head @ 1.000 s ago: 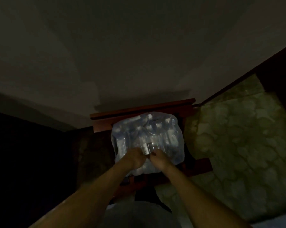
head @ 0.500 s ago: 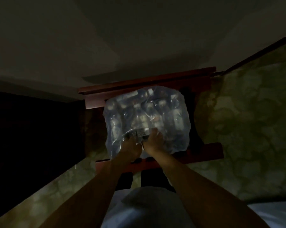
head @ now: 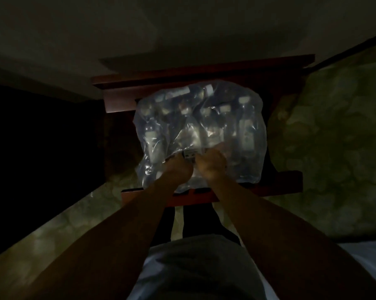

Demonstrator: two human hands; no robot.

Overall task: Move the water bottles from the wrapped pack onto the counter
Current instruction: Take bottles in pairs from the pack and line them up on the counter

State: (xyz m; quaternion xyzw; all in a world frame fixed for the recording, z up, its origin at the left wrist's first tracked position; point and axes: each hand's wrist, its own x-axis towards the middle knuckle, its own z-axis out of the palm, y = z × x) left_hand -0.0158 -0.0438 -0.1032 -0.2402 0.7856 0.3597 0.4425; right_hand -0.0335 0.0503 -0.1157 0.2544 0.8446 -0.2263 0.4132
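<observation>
A pack of several water bottles (head: 201, 131) wrapped in clear bluish plastic lies on a dark red wooden stand (head: 117, 98) in dim light. White caps and labels show through the wrap. Both hands sit side by side on the near middle of the pack. My left hand (head: 179, 167) and my right hand (head: 212, 162) each grip the plastic wrap with curled fingers, around a small pale label between them. No bottle is out of the wrap.
A wall rises behind the stand. Mottled greenish floor (head: 334, 137) spreads to the right and lower left. Deep shadow fills the left side. The front rail of the stand (head: 269, 187) runs below the pack. My light shirt (head: 193, 267) is at the bottom.
The view has dropped and closed in, so the pack looks larger. Both hands stay clasped on the near middle of the wrap, now pulled slightly apart at the label.
</observation>
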